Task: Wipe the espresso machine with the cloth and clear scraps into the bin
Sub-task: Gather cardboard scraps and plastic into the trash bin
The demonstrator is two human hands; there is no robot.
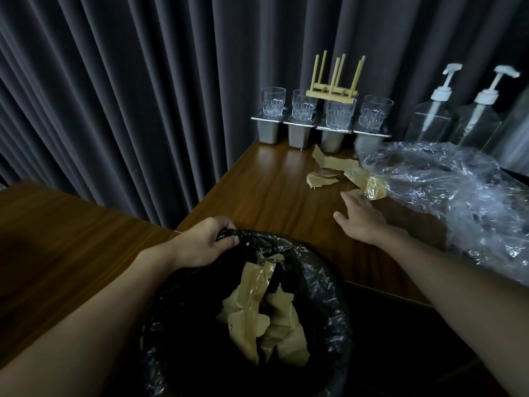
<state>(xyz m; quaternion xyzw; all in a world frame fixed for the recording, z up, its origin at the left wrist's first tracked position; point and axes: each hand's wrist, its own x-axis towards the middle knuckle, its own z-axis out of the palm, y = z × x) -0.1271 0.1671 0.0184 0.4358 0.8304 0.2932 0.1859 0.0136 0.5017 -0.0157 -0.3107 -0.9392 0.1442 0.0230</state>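
A person's left hand [200,242] grips the far left rim of the bin [323,285], fingers and thumb curled round a fold of its black liner. The bin sits near and centre, against the near edge of the wooden counter [272,196]. Torn brown pieces [269,313] lie inside it.

The right hand [362,222] reaches out flat over the counter, palm down, fingers straight and slightly spread, holding nothing. Its fingertips are just beside the nearest of the scraps [326,167], which are scattered on the counter beyond the hand. Whether they touch it cannot be told. One scrap lies partly under the edge of a crumpled clear plastic sheet [463,196] that covers the right side of the counter.

At the far edge stand four glasses [273,103], each set in a steel tub [269,130]. A wooden rack [333,81] rests legs-up across the middle two. Two pump bottles [429,110] stand to the right. A dark curtain [143,81] hangs behind.
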